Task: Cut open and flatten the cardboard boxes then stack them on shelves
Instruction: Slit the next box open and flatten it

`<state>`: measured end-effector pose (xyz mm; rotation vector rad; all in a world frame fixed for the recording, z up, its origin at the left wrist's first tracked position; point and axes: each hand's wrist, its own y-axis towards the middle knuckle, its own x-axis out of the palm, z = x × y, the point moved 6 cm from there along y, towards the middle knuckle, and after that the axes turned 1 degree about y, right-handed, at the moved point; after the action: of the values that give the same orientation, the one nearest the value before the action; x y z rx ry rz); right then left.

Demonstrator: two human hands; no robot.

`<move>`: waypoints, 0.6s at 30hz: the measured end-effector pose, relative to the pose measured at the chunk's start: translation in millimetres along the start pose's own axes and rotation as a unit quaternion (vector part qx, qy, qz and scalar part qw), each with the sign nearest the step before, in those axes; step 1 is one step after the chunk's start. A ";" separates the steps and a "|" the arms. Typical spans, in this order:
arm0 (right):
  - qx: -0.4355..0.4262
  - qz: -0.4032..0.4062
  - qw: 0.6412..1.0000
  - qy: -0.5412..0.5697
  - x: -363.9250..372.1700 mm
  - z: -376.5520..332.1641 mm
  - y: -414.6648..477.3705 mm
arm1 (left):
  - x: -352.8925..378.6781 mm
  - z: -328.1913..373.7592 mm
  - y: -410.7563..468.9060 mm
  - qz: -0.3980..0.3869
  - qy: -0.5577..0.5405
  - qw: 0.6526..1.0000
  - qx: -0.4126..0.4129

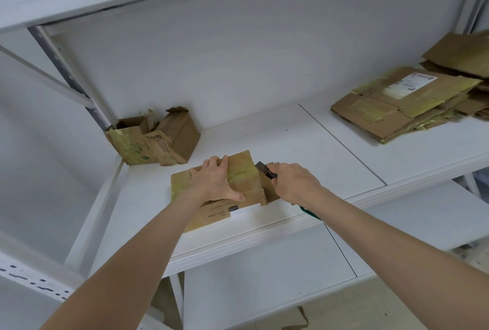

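left hand [215, 179] flat on taped box [239, 171]; knife [265, 169] in right hand [295, 184]

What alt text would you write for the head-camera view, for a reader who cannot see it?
A person's left hand rests on a taped cardboard box on a white shelf while the right hand holds a knife at its right end. A torn box sits farther back left; flattened cardboard lies at right.
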<state>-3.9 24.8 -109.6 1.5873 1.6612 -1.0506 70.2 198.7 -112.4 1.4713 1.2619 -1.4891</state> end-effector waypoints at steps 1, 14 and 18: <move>0.006 -0.004 1.000 0.007 2.4 2.8 -2.4 | 0.6 -0.9 0.1 -0.003 -0.004 1.000 -0.002; 0.037 -0.014 0.992 0.116 -19.1 29.5 -4.9 | 3.0 -5.6 4.6 -0.006 -0.045 0.999 0.003; 0.070 0.028 0.997 -0.027 -12.8 48.5 29.2 | 0.8 -4.4 1.7 -0.002 -0.029 1.000 0.003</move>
<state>21.7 -24.3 -127.0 1.6700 1.5269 -1.1922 73.1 202.5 -113.0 1.4189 1.2285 -1.5288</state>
